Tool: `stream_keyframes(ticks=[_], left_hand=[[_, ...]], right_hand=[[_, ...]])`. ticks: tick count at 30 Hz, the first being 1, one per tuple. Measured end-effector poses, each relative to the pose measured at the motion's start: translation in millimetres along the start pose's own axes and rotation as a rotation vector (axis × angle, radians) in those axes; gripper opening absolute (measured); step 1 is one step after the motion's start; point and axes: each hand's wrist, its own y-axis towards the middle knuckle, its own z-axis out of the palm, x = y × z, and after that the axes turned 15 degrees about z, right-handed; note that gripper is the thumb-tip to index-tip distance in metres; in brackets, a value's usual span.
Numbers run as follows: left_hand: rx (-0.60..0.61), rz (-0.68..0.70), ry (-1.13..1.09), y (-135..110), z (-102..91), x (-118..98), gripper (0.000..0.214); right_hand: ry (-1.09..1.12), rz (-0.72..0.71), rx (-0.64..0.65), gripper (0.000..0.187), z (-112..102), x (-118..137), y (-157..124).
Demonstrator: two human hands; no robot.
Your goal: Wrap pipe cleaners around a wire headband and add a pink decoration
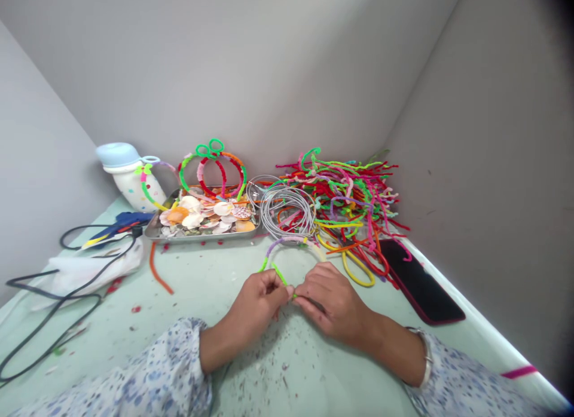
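Note:
My left hand (258, 300) and my right hand (334, 300) meet at the middle of the pale green table (201, 285), fingers pinched together on a green pipe cleaner (280, 275). That strand runs into a headband (291, 245) partly wrapped in purple and green, which arches away from my hands. Both hands are closed around the strand and the headband's end.
A metal tray of seashells (206, 220) stands behind, with wrapped headbands (215, 163) leaning at it. Bare wire headbands (287, 211) and a heap of coloured pipe cleaners (350, 196) lie right. A dark phone (421, 282) rests near the right wall. A blue glue gun (119, 224), cables and a white bottle (130, 178) sit left.

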Motion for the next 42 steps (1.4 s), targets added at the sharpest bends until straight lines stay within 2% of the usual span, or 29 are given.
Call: stream_keyframes(ticks=[7,13,18,20,23,31,42], left_hand=[[-0.001,0.045,0.040,-0.6,2.3,-11.5,0.024],[0.002,0.212,0.289,-12.2,2.6,-16.9,0.016],[-0.060,0.441,0.470,-15.7,3.0,-12.5,0.011],[-0.047,0.567,0.525,-14.4,1.9,-12.4,0.010],[-0.012,0.663,0.582,-11.8,-0.9,-12.1,0.015],[-0.002,0.755,0.671,-10.2,-6.5,-6.3,0.014],[-0.023,0.806,0.742,-8.9,-7.8,-5.6,0.018]], right_hand=[[0.057,0.082,-0.062,0.008,-0.6,-0.9,1.5],[0.096,0.128,-0.149,0.006,-2.3,-0.2,0.7],[0.098,0.147,-0.146,0.006,-2.3,-0.7,0.7],[0.099,0.148,-0.140,0.006,-2.1,-0.7,0.8],[0.095,0.147,-0.132,0.006,-1.8,-0.9,0.6],[0.107,0.143,-0.117,0.006,-2.3,-1.5,0.6],[0.122,0.136,-0.111,0.007,-2.7,-0.6,1.3]])
